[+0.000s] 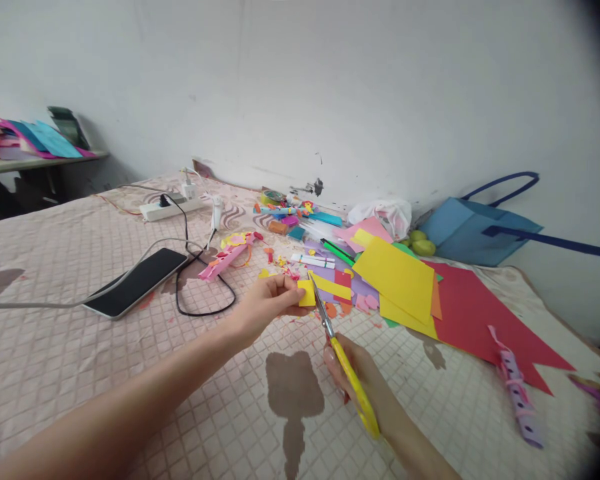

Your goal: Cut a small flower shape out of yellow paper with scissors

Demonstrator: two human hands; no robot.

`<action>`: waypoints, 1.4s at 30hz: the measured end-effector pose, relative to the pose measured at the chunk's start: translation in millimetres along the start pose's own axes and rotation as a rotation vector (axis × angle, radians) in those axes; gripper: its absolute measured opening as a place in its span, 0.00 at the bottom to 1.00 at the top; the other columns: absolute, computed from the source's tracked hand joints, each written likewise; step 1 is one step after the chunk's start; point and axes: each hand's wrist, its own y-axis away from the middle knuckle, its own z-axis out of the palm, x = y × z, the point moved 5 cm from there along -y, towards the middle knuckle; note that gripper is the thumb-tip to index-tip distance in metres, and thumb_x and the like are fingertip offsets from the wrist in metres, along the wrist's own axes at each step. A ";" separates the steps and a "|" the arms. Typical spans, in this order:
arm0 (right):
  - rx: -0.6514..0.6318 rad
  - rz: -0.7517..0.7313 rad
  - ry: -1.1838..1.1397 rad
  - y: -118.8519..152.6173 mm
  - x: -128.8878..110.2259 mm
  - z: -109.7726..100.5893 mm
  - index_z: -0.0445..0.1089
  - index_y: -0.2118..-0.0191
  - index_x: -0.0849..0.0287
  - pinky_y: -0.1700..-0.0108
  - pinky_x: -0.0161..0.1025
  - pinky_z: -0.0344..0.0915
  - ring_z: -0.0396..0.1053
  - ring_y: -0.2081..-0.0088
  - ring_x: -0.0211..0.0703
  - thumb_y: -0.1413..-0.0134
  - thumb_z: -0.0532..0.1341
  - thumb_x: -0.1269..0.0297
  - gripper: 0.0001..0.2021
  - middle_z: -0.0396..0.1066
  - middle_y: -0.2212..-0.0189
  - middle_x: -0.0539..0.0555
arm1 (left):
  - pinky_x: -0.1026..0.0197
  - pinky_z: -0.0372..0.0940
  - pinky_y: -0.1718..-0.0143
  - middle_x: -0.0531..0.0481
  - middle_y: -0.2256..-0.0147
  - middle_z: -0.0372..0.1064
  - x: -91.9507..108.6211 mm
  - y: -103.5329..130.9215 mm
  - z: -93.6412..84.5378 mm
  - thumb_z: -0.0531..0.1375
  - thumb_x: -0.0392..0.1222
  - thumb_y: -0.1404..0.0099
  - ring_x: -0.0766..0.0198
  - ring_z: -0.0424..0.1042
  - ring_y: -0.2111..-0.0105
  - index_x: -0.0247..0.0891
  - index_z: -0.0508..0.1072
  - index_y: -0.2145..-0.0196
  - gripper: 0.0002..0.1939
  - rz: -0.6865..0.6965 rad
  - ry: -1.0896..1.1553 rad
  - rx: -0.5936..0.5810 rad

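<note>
Between the thumb and fingers of my left hand (273, 300) is a small square of yellow paper (307, 293), pinched at its left side. My right hand (353, 367) grips yellow-handled scissors (349, 367), their blades pointing up and away, with the tips close to the paper's right edge. Whether the blades touch the paper I cannot tell. Just beyond lies a yellow paper strip (334, 288) across purple and red sheets. Tiny paper scraps (285, 265) are scattered behind my left hand.
Large yellow sheets (397, 277) and a red sheet (480, 320) lie to the right, near a blue bag (480, 230). A purple decorated strip (520, 400) is at far right. Leftward are a dark tablet-like device (137, 280), a looping black cable (205, 313) and a power strip (173, 208).
</note>
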 end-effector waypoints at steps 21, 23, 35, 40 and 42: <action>-0.079 0.030 0.095 0.5 4.9 0.2 0.54 0.74 0.55 0.81 0.32 0.53 0.53 0.82 0.33 0.46 0.55 0.48 0.17 0.52 0.83 0.43 | 0.60 0.70 0.63 0.50 0.71 0.72 -0.3 -0.2 0.4 0.67 0.44 0.49 0.65 0.74 0.69 0.33 0.65 0.74 0.15 -0.004 -0.010 -0.008; -0.078 0.029 0.085 0.4 4.4 0.3 0.54 0.74 0.55 0.81 0.32 0.54 0.53 0.83 0.33 0.47 0.56 0.48 0.17 0.52 0.83 0.43 | 0.61 0.70 0.63 0.50 0.72 0.72 -0.6 -0.4 0.4 0.67 0.44 0.49 0.65 0.74 0.69 0.33 0.65 0.74 0.15 -0.009 -0.011 -0.008; -0.072 0.035 0.069 0.1 7.8 -1.6 0.55 0.74 0.55 0.83 0.31 0.53 0.51 0.84 0.32 0.48 0.58 0.48 0.17 0.52 0.84 0.43 | 0.61 0.69 0.62 0.49 0.71 0.73 -2.1 -0.6 0.0 0.67 0.45 0.49 0.65 0.75 0.69 0.33 0.65 0.74 0.16 -0.009 0.002 0.010; -0.060 0.028 0.077 0.0 6.3 -1.8 0.55 0.74 0.55 0.82 0.31 0.54 0.51 0.83 0.32 0.48 0.58 0.48 0.17 0.52 0.83 0.43 | 0.61 0.69 0.62 0.49 0.71 0.73 -2.4 -0.9 0.3 0.67 0.45 0.49 0.64 0.75 0.69 0.33 0.65 0.74 0.16 -0.005 0.000 0.012; -0.059 0.039 0.071 -0.2 7.6 -1.5 0.55 0.74 0.56 0.82 0.31 0.54 0.51 0.83 0.32 0.48 0.58 0.48 0.17 0.52 0.83 0.43 | 0.61 0.69 0.62 0.49 0.71 0.73 -2.3 -0.7 0.3 0.67 0.45 0.49 0.65 0.75 0.69 0.33 0.65 0.74 0.16 -0.010 -0.004 0.016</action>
